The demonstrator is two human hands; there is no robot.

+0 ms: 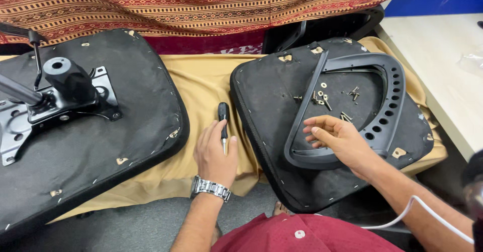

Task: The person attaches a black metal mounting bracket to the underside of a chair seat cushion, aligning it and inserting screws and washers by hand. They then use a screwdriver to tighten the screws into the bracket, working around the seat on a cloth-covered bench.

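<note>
L hand (pixel 215 154) clamped on screwdriver (pixel 223 122) | R hand (pixel 338 142) open over armrest (pixel 352 108) | screws (pixel 323 98) loose on seat pan (pixel 266 106)

You're in a makeshift furniture-repair spot, likely a room in an office or home, not a proper workshop. Two upturned black chair seats (pixel 85 146) (pixel 271 131) lie on a tan cloth (pixel 209 81), one with its metal tilt mechanism (pixel 55 101) bolted on, the other carrying a loose plastic armrest loop (pixel 387 106) and scattered screws and washers (pixel 327 98). A patterned red-and-orange fabric (pixel 201 5) drapes behind, grey carpet floor (pixel 146 227) lies below, and a pale worktop (pixel 443 60) stands at your right.
</note>
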